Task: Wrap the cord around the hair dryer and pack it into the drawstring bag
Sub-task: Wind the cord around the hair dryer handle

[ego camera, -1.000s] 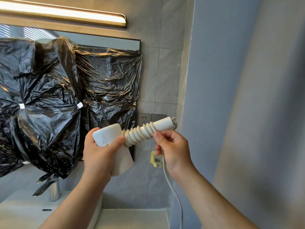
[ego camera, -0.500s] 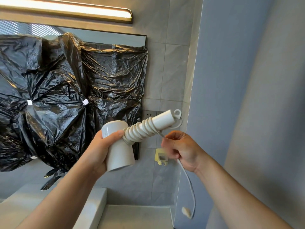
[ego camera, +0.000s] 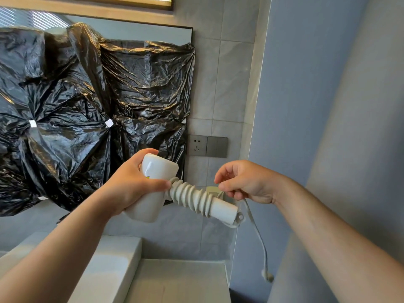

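A white dryer and white cord are seen; black plastic is taped beside grey tiles.

No word, number or brand can be read. The hair dryer carries a small yellow mark just beside the left hand, too small to make out.

Black plastic covers the mirror ahead of me, taped in spots. A socket and switch sit just beside it on the tiles, above the bench.
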